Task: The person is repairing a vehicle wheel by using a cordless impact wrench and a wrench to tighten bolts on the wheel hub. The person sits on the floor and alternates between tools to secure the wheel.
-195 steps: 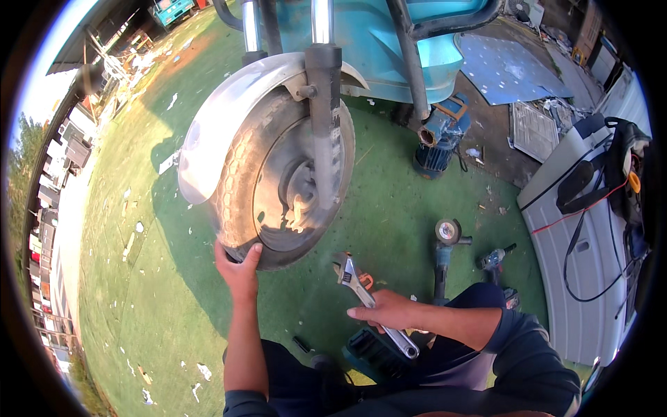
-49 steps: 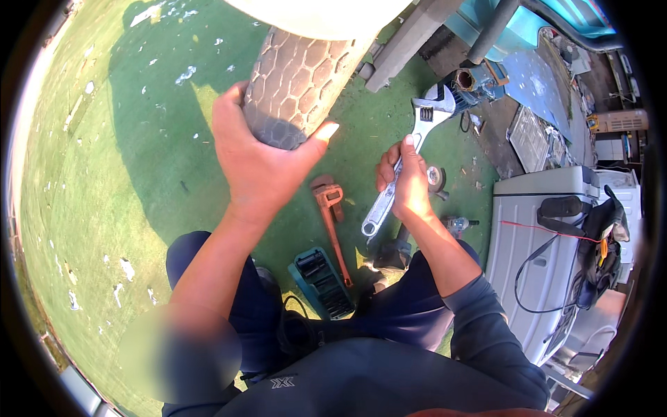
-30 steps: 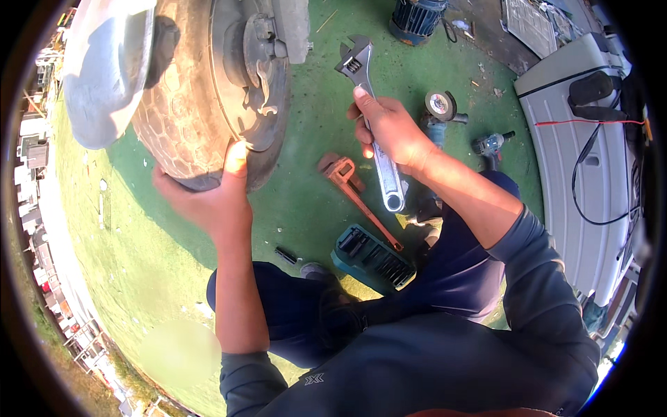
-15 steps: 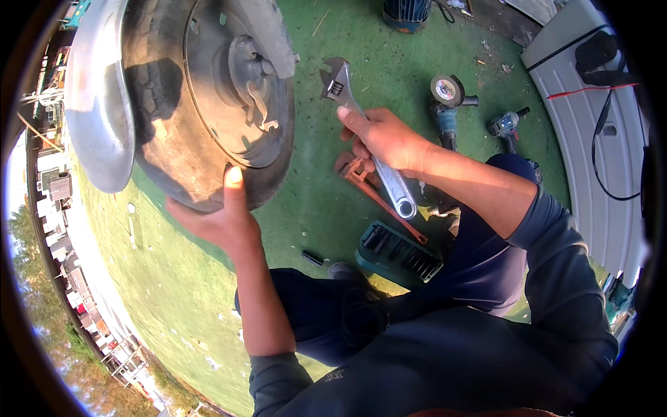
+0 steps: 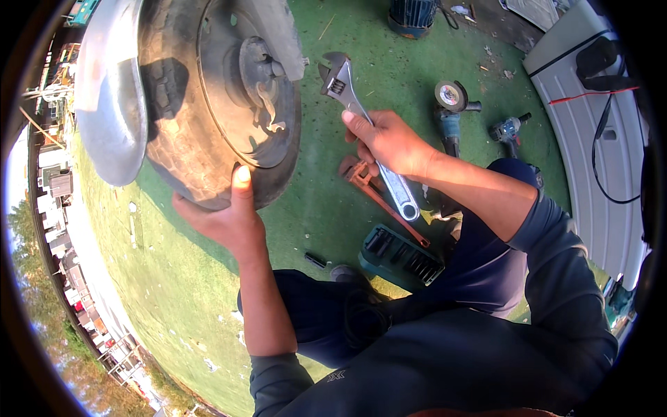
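In the head view, the person's left hand [image 5: 229, 219] grips the lower edge of the tyre [image 5: 177, 142], thumb pressed against the sidewall and the other fingers tucked beneath. The wheel disc [image 5: 212, 87] lies above that hand and tilts so that its hub side shows. A pale mudguard [image 5: 111, 104] curves along its left, and the fork leg [image 5: 272, 31] runs down across the upper right of it, ending beside the hub [image 5: 251, 59]. A bent metal lever [image 5: 268, 108] hangs just below the hub.

The right hand [image 5: 389, 142] is closed around the handle of an adjustable wrench [image 5: 398, 192], thumb laid along it. The wrench's long axis slants from upper left to lower right: its parted jaws face left toward the fork leg's end, while the ringed end drops away behind the hand. Bare green floor [image 5: 326, 128] shows between wrench head and fork, so the two look apart; how far they differ in depth cannot be told. Of the two hands, the right appears nearer to that fork end, reaching it by the wrench head.

Below the right hand lie an orange pipe wrench [image 5: 382, 203] and a green tool case [image 5: 401, 258]. Farther right rest an angle grinder [image 5: 449, 121] and a small power tool [image 5: 508, 132].
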Motion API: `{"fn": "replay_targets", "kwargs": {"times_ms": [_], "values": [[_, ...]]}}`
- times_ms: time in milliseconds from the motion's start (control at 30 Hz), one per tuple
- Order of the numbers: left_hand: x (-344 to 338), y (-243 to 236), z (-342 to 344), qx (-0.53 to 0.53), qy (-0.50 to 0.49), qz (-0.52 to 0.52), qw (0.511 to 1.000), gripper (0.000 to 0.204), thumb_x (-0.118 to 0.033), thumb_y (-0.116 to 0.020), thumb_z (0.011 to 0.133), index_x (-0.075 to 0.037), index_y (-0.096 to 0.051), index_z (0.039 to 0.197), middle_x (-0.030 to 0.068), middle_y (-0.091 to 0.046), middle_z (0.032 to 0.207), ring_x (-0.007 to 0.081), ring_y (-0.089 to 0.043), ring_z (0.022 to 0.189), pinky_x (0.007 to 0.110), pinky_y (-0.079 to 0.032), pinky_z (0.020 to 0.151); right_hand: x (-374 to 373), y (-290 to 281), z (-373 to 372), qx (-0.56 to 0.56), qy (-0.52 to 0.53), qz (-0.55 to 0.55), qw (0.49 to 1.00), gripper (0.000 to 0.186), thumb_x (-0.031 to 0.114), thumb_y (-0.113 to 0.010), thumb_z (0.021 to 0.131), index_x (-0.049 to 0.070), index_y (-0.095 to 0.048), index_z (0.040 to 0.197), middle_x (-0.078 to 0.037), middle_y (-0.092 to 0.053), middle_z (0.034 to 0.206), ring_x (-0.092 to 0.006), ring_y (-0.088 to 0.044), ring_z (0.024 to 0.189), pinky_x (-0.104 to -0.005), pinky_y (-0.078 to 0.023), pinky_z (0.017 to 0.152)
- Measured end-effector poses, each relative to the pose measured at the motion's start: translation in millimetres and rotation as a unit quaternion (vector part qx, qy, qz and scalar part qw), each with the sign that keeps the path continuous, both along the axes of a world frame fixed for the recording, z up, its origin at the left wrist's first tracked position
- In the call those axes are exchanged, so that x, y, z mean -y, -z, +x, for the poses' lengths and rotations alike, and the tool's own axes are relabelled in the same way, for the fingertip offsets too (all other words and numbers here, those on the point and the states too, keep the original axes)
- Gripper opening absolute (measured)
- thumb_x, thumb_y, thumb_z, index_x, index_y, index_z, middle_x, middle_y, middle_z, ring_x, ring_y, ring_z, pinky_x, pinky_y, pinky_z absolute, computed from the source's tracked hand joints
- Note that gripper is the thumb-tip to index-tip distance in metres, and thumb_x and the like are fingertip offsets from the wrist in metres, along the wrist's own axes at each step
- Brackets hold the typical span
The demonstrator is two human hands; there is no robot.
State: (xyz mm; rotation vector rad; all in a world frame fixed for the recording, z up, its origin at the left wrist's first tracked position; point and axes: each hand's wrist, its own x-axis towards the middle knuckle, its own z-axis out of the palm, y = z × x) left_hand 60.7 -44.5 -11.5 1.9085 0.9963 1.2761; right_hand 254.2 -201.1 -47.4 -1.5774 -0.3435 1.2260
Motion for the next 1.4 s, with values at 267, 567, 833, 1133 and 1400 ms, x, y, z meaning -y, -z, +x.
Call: {"fn": "replay_targets", "kwargs": {"times_ms": [267,567,833,1133,1400], "values": [[0.7,-0.1,0.5,-0.003,0.001,-0.003,1.0,0.101,-0.042,-0.09,0.076,0.012,-0.037,0.142,0.0209,-0.051,0.136,0.0275,-0.051,0.123,0.038,-0.039,0.108,1.5,4.4,2.1,-0.007,-0.007,0.002,1.0,0.058,0.056,-0.048,0.104,0.001,-0.057,0.088,-0.002,-0.049,0.058,-0.012,-0.051,0.047,-0.0292,-0.043,0.048],[-0.2,1.8,0.4,-0.007,-0.012,0.009,1.0,0.095,-0.039,-0.089,0.078,0.011,-0.038,0.141,0.0208,-0.052,0.135,0.0277,-0.052,0.122,0.038,-0.04,0.108,0.6,4.0,3.0,-0.006,-0.008,-0.011,1.0,0.059,0.057,-0.05,0.103,0.001,-0.058,0.088,-0.002,-0.05,0.057,-0.012,-0.051,0.046,-0.0292,-0.043,0.047],[-1.3,1.2,1.1,0.005,0.002,0.008,1.0,0.095,-0.039,-0.089,0.078,0.011,-0.038,0.141,0.0202,-0.052,0.136,0.0275,-0.052,0.122,0.038,-0.039,0.108,1.1,6.9,3.4,-0.008,-0.015,-0.012,1.0,0.061,0.06,-0.05,0.102,0.0,-0.058,0.089,-0.002,-0.05,0.057,-0.0121,-0.052,0.047,-0.0291,-0.043,0.047],[-2.0,1.8,1.1,0.019,0.01,-0.003,1.0,0.089,-0.034,-0.088,0.079,0.009,-0.039,0.14,0.0189,-0.051,0.135,0.0255,-0.051,0.121,0.037,-0.039,0.107,0.9,6.3,5.7,0.003,-0.016,-0.016,1.0,0.062,0.06,-0.05,0.102,0.0,-0.058,0.089,-0.002,-0.05,0.057,-0.0122,-0.051,0.047,-0.0292,-0.043,0.047],[12.9,4.7,5.4,-0.047,-0.016,0.021,0.999,0.1,-0.039,-0.092,0.075,0.009,-0.033,0.141,0.0174,-0.047,0.13,0.028,-0.049,0.121,0.04,-0.041,0.106,9.5,14.7,14.4,-0.037,0.0,-0.024,0.999,0.062,0.06,-0.051,0.102,-0.001,-0.058,0.092,-0.002,-0.049,0.059,-0.0131,-0.05,0.047,-0.0303,-0.042,0.048]]}}
